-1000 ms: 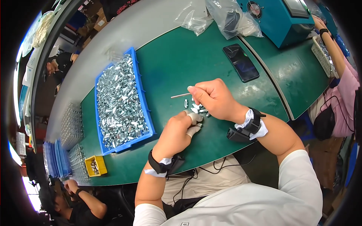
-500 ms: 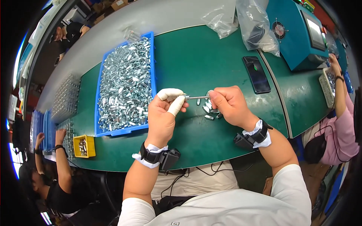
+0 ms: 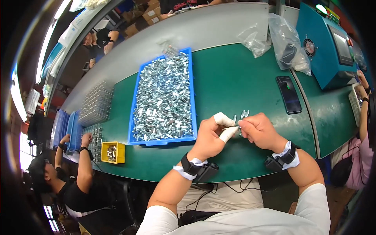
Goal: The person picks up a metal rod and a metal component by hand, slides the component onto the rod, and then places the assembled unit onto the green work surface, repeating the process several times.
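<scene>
My left hand [image 3: 209, 137], with white covers on its thumb and forefinger, is closed in a pinch on a small shiny metal piece that its fingers mostly hide. My right hand [image 3: 259, 131] is closed too, its thumb and forefinger on a thin metal rod [image 3: 236, 126]. Only a short stretch of the rod shows between the two hands, which nearly meet over the green table [image 3: 219, 82]. Just beyond them lie a few loose metal pieces [image 3: 245, 113], partly hidden by my right hand. A blue tray [image 3: 162, 142] heaped with similar pieces stands left of my hands.
A yellow bin [image 3: 120, 154] with metal parts stands at the near left, by stacked racks [image 3: 96, 102]. A black phone [image 3: 289, 95], plastic bags [image 3: 288, 43] and a teal machine [image 3: 323, 58] are on the right. Other people work at both sides and beyond the partition.
My hands have come closer together, so less of the rod shows between them. The whole view has shifted, and things appear farther right and lower.
</scene>
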Tool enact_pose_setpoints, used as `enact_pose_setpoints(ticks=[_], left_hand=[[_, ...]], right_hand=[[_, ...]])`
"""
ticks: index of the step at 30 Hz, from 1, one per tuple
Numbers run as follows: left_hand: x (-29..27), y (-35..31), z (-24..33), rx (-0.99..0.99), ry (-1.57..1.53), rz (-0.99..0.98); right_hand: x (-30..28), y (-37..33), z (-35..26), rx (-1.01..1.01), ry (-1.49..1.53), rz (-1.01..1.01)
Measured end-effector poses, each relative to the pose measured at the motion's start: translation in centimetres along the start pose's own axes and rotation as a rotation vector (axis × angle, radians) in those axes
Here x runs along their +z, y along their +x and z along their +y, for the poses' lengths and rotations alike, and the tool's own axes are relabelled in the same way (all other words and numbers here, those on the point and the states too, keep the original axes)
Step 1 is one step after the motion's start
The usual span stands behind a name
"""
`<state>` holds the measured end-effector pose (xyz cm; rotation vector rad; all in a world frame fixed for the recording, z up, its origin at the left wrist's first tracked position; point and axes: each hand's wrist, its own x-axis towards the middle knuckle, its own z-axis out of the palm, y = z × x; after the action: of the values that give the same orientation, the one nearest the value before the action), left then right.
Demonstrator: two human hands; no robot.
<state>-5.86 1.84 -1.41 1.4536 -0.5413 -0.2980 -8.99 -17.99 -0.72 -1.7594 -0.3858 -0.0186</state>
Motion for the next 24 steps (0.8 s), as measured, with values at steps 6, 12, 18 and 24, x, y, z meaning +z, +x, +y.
enact_pose_setpoints(ticks=[6,12,18,24], left_hand=[[0.5,0.0,0.9,0.166,0.254,0.043],[-0.2,-0.2,1.2,-0.104,0.049,0.211],[-5.0,1.7,1.4,0.078,0.039,0.734],[0.8,2.4,1.1,-0.064,0.794,0.049]], right_hand=[[0.2,-0.2,-0.1,0.306,0.373,0.004],[0.4,0.1,0.7,-0.082,-0.089,0.155],[-1.2,0.8,0.7,-0.003,0.086,0.336],[-0.7,1.1,1.3,-0.034,0.087,0.312]])
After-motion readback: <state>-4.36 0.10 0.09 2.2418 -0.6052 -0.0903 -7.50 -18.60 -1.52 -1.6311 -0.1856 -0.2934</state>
